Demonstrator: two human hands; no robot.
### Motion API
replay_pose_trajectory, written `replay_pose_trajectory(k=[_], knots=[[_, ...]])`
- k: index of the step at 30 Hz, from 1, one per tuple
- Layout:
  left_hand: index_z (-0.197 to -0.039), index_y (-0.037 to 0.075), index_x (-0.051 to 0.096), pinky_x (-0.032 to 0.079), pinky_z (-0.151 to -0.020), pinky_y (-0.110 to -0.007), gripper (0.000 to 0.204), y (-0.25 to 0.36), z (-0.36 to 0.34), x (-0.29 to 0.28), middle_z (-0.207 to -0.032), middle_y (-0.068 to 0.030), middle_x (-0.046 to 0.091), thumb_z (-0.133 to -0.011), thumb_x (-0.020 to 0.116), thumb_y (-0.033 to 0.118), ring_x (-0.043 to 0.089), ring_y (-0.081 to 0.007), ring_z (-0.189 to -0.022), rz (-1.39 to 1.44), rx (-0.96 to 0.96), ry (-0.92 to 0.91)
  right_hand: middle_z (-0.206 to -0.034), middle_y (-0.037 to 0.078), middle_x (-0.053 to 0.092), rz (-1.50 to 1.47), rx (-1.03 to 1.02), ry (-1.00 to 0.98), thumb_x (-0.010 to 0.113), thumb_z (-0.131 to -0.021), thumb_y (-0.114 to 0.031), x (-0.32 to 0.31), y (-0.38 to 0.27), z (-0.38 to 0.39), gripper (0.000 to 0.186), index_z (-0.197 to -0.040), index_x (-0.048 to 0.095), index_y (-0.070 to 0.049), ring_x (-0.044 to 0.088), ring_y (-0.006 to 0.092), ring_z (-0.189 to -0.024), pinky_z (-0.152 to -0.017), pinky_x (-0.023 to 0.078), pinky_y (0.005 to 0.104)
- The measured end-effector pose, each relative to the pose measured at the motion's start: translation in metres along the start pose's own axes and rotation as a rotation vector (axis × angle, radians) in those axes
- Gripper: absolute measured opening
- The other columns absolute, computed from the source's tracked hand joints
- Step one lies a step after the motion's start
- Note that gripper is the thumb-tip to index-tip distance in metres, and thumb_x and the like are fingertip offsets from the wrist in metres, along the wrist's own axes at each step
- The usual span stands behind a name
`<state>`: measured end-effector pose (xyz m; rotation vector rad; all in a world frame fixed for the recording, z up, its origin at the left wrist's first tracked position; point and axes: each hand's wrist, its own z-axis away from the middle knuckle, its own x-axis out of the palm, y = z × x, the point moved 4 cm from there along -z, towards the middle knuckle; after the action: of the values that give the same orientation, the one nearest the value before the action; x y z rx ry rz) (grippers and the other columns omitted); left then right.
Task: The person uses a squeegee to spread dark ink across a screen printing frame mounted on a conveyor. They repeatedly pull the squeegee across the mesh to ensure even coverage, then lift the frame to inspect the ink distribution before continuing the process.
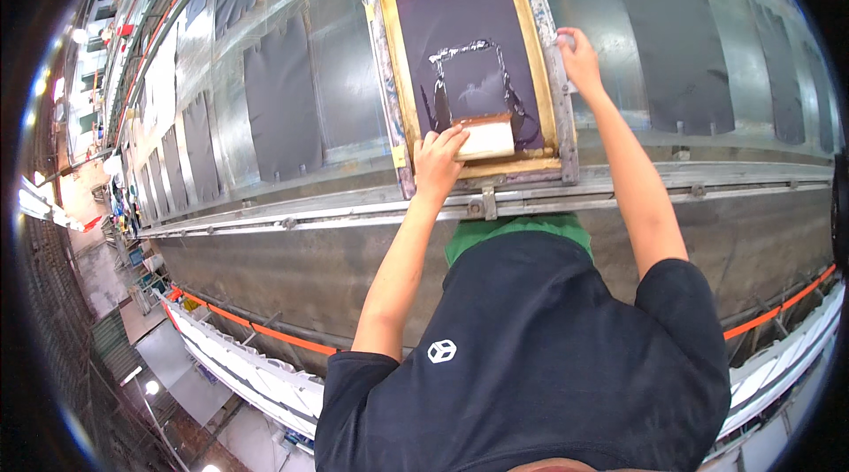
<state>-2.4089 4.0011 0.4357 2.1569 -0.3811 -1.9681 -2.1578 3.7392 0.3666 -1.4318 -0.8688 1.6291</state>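
A screen-printing frame [568,140] lies on the long table in front of me, with yellowish tape inside its border and a dark mesh [447,16]. Wet, shiny dark ink [466,48] outlines a rough rectangle on the mesh. My left hand [438,161] is closed on the left end of a squeegee [486,138], which has a pale handle and a brown upper edge. The squeegee rests across the near end of the mesh. My right hand [579,61] grips the frame's right side, thumb and fingers at its outer edge.
Dark fabric pieces [283,100] lie in a row on the glassy long table [349,92], with more dark pieces [676,43] to the right. A metal rail [354,208] with clamps runs along the near edge. Behind me, an orange rail [265,330] borders another long, pale table.
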Motion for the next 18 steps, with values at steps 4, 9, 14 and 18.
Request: replay_pose_trajectory(k=[4,9,14,18], knots=[[-0.119,0.019,0.073,0.044,-0.083,-0.038,0.058,0.002,0.020,0.000,-0.129,0.0047,0.069,-0.064,0.076,0.002,0.062,-0.0197,-0.100,0.028,-0.066,0.023,-0.087,0.015,0.071,0.054,-0.098,0.133,0.066,-0.095,-0.027,0.002,-0.023,-0.006,0.024,-0.113,0.073,-0.012,0.067,0.0299,-0.081,-0.078,0.051,0.0405],[-0.122,0.021,0.073,0.045,-0.082,-0.038,0.062,-0.017,0.037,-0.025,-0.130,0.0046,0.069,-0.063,0.078,0.004,0.062,-0.0201,-0.098,0.052,-0.027,0.108,-0.090,0.013,0.072,0.107,-0.025,0.168,0.066,-0.096,-0.028,0.009,-0.089,0.018,0.022,-0.111,0.074,-0.013,0.067,0.0254,-0.080,-0.079,0.051,0.0380],[-0.122,0.020,0.072,0.047,-0.084,-0.038,0.062,-0.131,0.081,-0.079,-0.130,0.0052,0.068,-0.062,0.079,0.006,0.062,-0.0205,-0.098,0.087,-0.136,0.079,-0.090,0.013,0.073,0.021,-0.140,0.173,0.063,-0.098,-0.028,0.135,-0.150,0.076,0.022,-0.111,0.073,-0.013,0.067,0.0246,-0.079,-0.080,0.051,0.0376],[-0.116,0.020,0.076,0.049,-0.079,-0.037,0.051,-0.255,0.130,-0.123,-0.123,0.0059,0.072,-0.067,0.074,0.005,0.063,-0.0211,-0.092,0.016,-0.124,0.092,-0.092,0.015,0.073,-0.076,-0.123,0.098,0.062,-0.100,-0.027,0.262,-0.192,0.129,0.022,-0.112,0.071,-0.012,0.068,0.0251,-0.079,-0.080,0.052,0.0380]])
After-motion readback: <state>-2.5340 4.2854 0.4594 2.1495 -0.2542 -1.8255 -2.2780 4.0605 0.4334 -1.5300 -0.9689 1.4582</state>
